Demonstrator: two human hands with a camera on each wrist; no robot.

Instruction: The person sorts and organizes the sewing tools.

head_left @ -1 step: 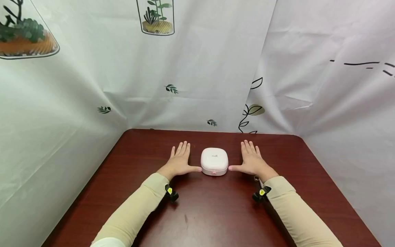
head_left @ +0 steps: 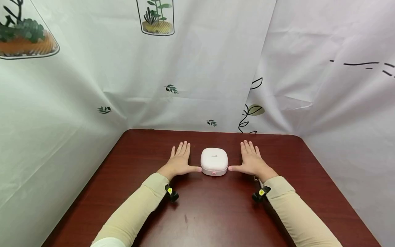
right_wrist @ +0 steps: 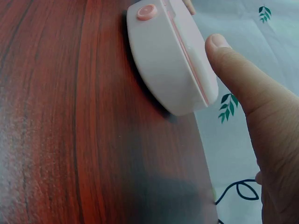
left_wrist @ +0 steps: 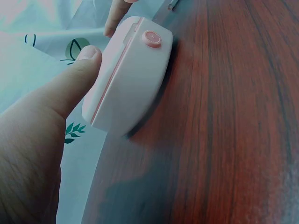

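Observation:
A white rounded-square case (head_left: 214,159) lies on the table with its lid down. Its pink button (left_wrist: 152,38) faces the person, and a thin pink seam runs below the lid. To the left of the case is the left hand (head_left: 179,163), fingers straight and thumb stretched toward the case's side. The right hand (head_left: 252,162) mirrors it on the other side, also with straight fingers and an extended thumb. Both thumb tips are at or very near the case; whether they touch it I cannot tell. Neither hand grips anything.
The dark red wooden table (head_left: 197,212) has rounded far corners. White cloth (head_left: 200,68) printed with plants hangs behind it and along both sides. Each wrist wears a small black camera, one on the left (head_left: 172,193) and one on the right (head_left: 260,194).

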